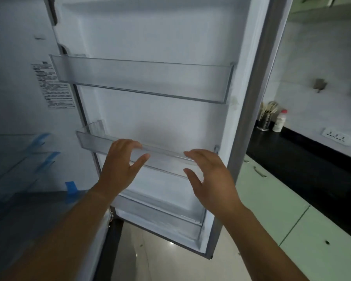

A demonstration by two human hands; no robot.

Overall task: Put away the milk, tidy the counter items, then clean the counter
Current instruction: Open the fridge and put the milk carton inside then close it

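Left hand (121,163) and right hand (209,175), spread and empty, at the door shelf (97,141) rim.

The light is dim and cool, with a bluish cast. The white liner of the fridge door (150,37) is the brightest surface, softly and evenly lit. A faint grey shadow lies on it just above the left hand (120,165) and right hand (211,175). The fridge interior (12,179) sinks into murk at lower left. One small glare spot shines on the floor (171,243). The black counter (302,159) swallows detail. Straight edges bow outward (a wide-angle lens), and the label (53,86) print is too soft to read.
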